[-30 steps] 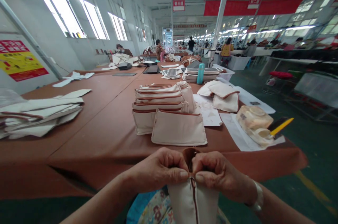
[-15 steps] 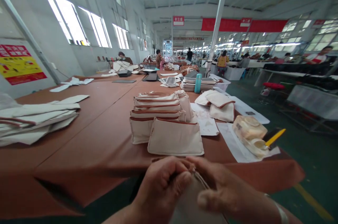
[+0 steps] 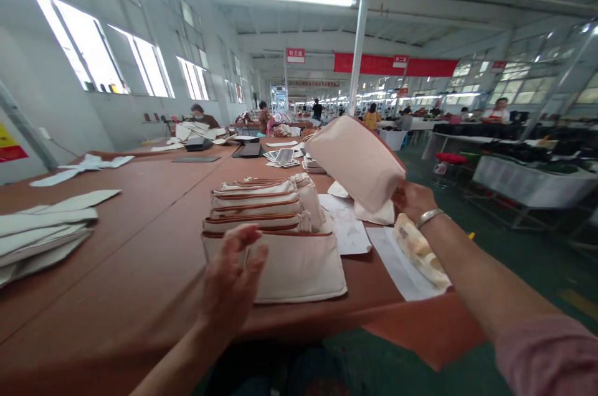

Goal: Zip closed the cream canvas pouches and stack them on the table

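Note:
Raised off to the right, my right hand [image 3: 415, 198] grips the lower right corner of a cream fabric pouch [image 3: 357, 162] with reddish-brown edging. The pouch is tilted above the table. My left hand [image 3: 236, 274] is empty, its fingers apart, in front of the nearest pouch [image 3: 299, 265] of the row. That pouch leans against a row of similar cream pouches [image 3: 256, 204] standing on edge with brown trim. Whether my left fingertips touch the front pouch I cannot tell.
A brown-covered table [image 3: 140, 259] spreads before me. Cream fabric pieces [image 3: 42, 231] lie at left. White paper sheets [image 3: 346, 228] and a stained pale container [image 3: 415, 246] are at right. Grey-faced panels [image 3: 283, 157] lie farther back. Several people work in the distance.
My hands, earlier together on a pouch at the table's front edge, have parted. My right hand has lifted the pouch up and right; my left has let go and moved left. The view has shifted.

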{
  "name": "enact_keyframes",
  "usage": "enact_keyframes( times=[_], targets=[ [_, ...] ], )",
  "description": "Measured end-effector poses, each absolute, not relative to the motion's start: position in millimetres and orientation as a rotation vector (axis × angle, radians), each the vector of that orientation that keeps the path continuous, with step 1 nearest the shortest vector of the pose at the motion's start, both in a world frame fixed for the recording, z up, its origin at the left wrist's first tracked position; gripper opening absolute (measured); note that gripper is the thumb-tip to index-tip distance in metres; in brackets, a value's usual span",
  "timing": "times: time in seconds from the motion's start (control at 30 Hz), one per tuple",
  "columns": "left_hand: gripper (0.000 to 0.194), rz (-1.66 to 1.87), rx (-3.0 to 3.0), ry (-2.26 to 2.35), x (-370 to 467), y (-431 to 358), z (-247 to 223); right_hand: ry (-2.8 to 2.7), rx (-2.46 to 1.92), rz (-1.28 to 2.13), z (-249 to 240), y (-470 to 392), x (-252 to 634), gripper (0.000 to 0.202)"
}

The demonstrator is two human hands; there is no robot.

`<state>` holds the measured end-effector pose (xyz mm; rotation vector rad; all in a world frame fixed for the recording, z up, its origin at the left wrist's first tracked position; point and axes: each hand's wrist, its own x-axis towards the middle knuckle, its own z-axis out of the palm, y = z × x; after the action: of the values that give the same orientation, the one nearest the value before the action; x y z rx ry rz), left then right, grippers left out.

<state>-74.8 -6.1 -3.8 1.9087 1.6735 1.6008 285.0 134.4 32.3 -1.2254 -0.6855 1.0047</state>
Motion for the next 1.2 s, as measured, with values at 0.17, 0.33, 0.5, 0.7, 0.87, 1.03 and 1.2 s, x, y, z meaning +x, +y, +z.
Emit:
enact_keyframes(
  times=[0.17, 0.33, 0.5, 0.7, 0.87, 1.03, 1.2],
  targets=[
    [0.035, 0.904, 2.487, 1.708, -37.3, 65.5, -64.9, -0.587, -1.290, 1.115, -50.9, 113.1, 270.9, 0.024],
    [0.033, 0.698, 2.598, 1.715, -12.0, 109.2, -86.9, -0.628, -1.261, 1.365, -133.6, 53.4, 223.4, 0.011],
    [0.013, 0.609, 2.675, 1.644, -7.7, 110.3, -92.8, -0.635, -1.197, 1.327, -151.0, 35.9, 218.9, 0.021],
    [0.022, 0.768, 2.667, 1.418, -37.3, 41.2, -63.6, -0.722, -1.174, 1.198, -126.9, 48.4, 244.0, 0.025],
    [0.016, 0.917, 1.988, 1.013, -73.0, -19.8, -22.5, -1.033, -0.948, 1.442, -72.6, 20.7, 212.2, 0.050],
    [0.019, 0.954, 1.603, 0.910, -73.5, -51.3, -27.2, -1.472, -0.353, 1.781, -23.6, -34.4, 157.8, 0.043],
    [0.014, 1.009, 1.501, 0.928, -72.2, -68.8, -28.6, -1.512, -0.438, 1.554, -23.8, -65.6, 140.6, 0.014]
  ],
)
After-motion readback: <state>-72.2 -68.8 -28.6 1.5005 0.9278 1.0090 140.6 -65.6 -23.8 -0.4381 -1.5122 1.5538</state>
